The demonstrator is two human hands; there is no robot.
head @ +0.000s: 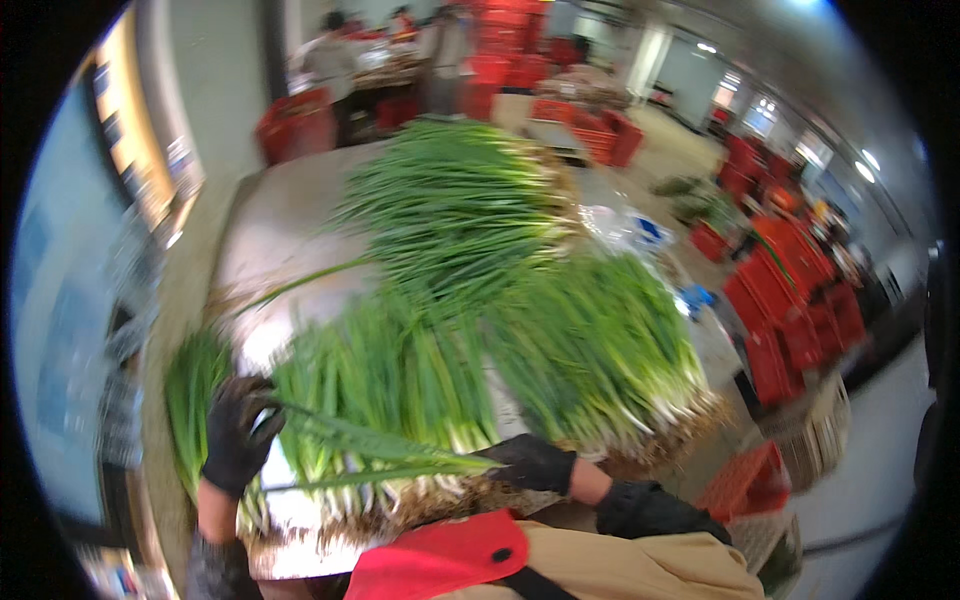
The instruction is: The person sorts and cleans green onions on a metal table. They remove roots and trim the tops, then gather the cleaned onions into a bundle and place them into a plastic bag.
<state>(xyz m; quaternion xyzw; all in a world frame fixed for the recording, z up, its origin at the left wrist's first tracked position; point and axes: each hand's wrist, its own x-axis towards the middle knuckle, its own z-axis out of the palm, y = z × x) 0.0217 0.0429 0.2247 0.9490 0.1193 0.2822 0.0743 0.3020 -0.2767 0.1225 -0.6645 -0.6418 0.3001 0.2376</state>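
Observation:
My right hand (pixel 529 463), in a black glove, grips a green onion (pixel 405 448) near its pale lower end. Its long leaves stretch leftward across the front pile. At their far end, my gloved left hand (pixel 241 435) has thumb and fingers pinched together on a leaf. Beneath lies a front pile of green onions (pixel 390 367), roots towards me. A second pile (pixel 600 345) lies to the right, with roots at the lower right. Farther back is a third pile (pixel 457 202), roots to the right. A small bunch (pixel 196 382) lies beside my left hand.
The piles lie on a metal table (pixel 300 195) beside a window ledge (pixel 187 285). A clear plastic bag (pixel 611 225) sits at the table's right side. Red crates (pixel 780 262) stand on the floor to the right. People (pixel 330 60) are at another table behind.

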